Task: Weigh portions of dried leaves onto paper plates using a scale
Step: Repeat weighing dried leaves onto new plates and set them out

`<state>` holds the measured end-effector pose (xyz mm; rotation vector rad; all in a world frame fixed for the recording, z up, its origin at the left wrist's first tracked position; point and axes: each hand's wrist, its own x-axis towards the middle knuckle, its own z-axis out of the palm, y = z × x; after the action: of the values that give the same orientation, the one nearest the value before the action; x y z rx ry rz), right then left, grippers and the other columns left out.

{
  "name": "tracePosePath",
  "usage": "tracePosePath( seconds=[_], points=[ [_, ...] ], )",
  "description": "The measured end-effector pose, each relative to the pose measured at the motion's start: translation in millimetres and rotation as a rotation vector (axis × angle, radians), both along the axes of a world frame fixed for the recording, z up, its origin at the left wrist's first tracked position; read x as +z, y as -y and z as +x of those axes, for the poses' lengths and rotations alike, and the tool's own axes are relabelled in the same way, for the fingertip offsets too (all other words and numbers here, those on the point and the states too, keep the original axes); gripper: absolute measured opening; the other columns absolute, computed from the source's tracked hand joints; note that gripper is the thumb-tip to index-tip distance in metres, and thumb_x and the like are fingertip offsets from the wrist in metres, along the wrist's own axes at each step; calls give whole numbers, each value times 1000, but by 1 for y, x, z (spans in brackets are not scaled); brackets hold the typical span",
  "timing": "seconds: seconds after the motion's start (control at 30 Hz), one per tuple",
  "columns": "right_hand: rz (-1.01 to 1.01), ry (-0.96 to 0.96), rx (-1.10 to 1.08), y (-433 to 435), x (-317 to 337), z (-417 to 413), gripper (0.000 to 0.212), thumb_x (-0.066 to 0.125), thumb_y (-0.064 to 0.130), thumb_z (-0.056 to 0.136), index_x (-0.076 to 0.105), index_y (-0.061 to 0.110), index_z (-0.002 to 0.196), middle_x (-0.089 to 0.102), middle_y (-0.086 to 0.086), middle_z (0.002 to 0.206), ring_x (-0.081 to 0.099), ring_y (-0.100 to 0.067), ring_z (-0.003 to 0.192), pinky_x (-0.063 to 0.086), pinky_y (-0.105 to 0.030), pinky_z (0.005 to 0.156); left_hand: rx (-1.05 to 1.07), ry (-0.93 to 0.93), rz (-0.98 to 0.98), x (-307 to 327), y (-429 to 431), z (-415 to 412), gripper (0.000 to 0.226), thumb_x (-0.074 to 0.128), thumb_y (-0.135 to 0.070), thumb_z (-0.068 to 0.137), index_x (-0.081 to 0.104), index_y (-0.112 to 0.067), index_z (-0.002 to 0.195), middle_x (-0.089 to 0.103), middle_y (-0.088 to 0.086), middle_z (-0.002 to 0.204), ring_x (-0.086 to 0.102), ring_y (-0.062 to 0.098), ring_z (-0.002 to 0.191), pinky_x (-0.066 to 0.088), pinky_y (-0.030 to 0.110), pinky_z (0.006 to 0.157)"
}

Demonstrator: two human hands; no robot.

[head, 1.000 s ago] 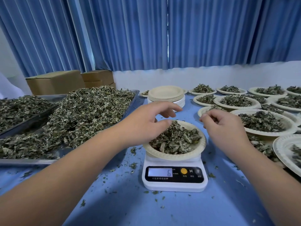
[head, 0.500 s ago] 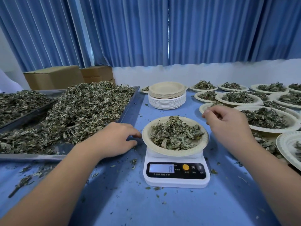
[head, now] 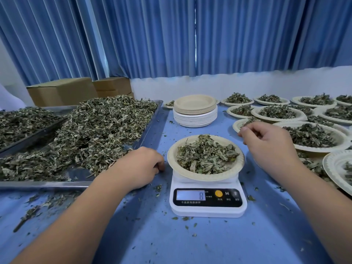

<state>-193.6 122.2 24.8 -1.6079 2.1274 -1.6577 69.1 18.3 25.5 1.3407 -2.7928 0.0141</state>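
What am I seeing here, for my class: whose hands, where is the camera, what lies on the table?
No machine: a person's bare hands, filmed by a camera worn on the head, looking down. On the table a scale, reading 8, carries a paper plate of dried leaves. A tray of loose leaves lies left, a stack of empty plates behind, filled plates right. The left hand rests beside the plate; the right hand hovers with fingers pinched. Whether either holds anything is unclear.

tbl [head: 190,241] | scale [head: 207,199] ctr | tray [head: 47,184] L | plate stack [head: 195,115] | filled plates [head: 322,149] R | boxes [head: 62,92] maybe on it
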Motion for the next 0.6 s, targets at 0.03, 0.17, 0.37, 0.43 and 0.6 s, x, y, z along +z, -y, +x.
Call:
tracePosePath(
  seconds=[0.03,0.17,0.37,0.43,0.6],
  points=[
    [2,1,1,-1,0,0,25,55,20,92,66,10,72,61,-8,63,44,-4,46,31,-25,49,-1,-4,-9,0,0,-1,19,57,-17,93,69,-28,102,62,-6,108,58,18,103,50,34,89],
    [4,5,-6,-2,0,-1,24,55,22,92,67,12,73,65,-9,70,46,-4,50,34,-14,46,-25,-187,-71,3,2,5,23,55,-9,92,72,-22,100,59,-8,98,57,14,101,44,25,92],
    [6,10,-8,0,0,-3,25,55,22,91,67,12,72,65,-9,69,46,-4,51,35,-11,47,243,-559,-296,15,12,32,24,53,-7,92,72,-20,99,62,-1,104,54,13,85,43,26,79],
    [1,5,-7,0,0,-2,25,55,21,91,66,11,71,64,-10,68,45,-5,52,35,-13,48,332,-540,-260,13,14,36,23,53,-13,94,69,-19,110,59,4,114,54,17,83,47,32,77],
    [-17,7,-1,1,0,-1,26,56,20,90,65,13,67,60,-6,60,45,-6,49,36,-16,46,267,-665,-333,19,4,22,18,53,-25,97,70,-18,97,62,-5,90,56,16,79,42,29,70]
  ],
)
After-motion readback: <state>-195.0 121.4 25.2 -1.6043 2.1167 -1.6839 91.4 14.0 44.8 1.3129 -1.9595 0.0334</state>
